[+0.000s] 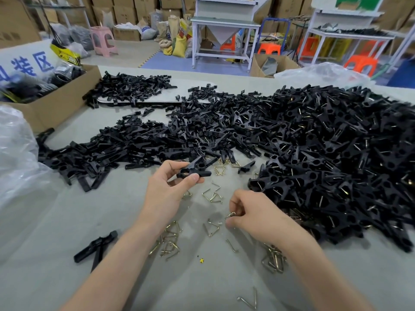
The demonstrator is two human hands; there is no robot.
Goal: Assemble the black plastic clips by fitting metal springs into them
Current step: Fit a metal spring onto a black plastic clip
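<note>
left hand (167,189): fingers pinch clip (197,168) | right hand (253,213): fingers apparently pinch spring (230,214)

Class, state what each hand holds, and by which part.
Left hand pinches a black clip by its left part; right hand pinches a metal spring by one end.

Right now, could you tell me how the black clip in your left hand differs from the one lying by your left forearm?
The held clip is pinched by the left hand, raised off the table; the loose clip lies flat on the table, untouched. The held clip is beside the piles; the loose clip lies alone, nearer the person. Both are black plastic, two pieces crossed; no spring shows in either.
</note>
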